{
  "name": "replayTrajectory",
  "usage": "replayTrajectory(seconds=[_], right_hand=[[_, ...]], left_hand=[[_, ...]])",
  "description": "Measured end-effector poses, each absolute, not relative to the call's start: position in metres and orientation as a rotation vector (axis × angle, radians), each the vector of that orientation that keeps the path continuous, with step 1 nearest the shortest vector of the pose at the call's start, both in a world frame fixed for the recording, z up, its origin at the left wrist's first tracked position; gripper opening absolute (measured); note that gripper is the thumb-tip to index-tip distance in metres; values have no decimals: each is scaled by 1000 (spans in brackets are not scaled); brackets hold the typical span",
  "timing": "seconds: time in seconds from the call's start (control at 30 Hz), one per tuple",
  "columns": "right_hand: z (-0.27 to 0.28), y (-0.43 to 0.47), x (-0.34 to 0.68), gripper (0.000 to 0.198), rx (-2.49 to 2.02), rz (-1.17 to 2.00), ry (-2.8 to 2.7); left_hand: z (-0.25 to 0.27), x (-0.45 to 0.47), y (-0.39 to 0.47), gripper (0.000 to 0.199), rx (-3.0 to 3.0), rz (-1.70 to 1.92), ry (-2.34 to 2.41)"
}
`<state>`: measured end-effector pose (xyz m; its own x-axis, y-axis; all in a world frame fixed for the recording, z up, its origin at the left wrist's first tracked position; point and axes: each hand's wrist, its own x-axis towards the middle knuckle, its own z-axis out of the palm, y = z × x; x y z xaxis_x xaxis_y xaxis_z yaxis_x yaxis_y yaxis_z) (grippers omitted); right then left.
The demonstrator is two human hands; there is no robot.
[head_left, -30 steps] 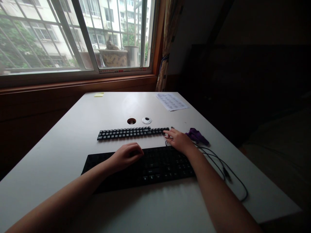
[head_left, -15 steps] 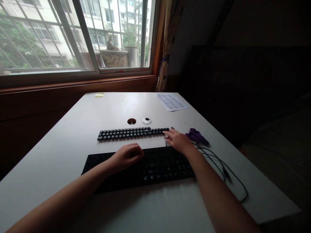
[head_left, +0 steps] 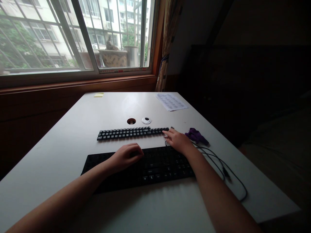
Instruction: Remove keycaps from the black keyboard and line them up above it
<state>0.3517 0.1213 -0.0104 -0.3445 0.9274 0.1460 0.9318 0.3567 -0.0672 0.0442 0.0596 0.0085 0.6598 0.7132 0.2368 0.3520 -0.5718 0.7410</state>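
A black keyboard (head_left: 160, 171) lies on the white table, with keys showing on its right part and the left part too dark to make out. Behind it, loose black keycaps (head_left: 123, 133) stand in rows. My left hand (head_left: 128, 153) rests over the middle of the keyboard, its fingers curled in; whatever they may hold is hidden. Past the keyboard's right back corner reaches my right hand (head_left: 178, 139). Its index finger is stretched out and touches the keycaps at the right end of the rows, with the thumb apart below it.
A purple cloth (head_left: 196, 136) and a looped black cable (head_left: 220, 160) lie on the right. Farther back are a round hole (head_left: 131, 121), its white cover (head_left: 146, 120), printed sheets (head_left: 171, 102) and a yellow sticky note (head_left: 98, 94). A window (head_left: 116, 35) stands behind the table.
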Motion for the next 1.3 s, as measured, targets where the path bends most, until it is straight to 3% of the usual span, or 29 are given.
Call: replayTrajectory(seconds=[1.3], right_hand=[[-9, 122, 349, 44, -1699, -7, -2468]], left_hand=[[8, 45, 60, 11, 2211, 695, 821]])
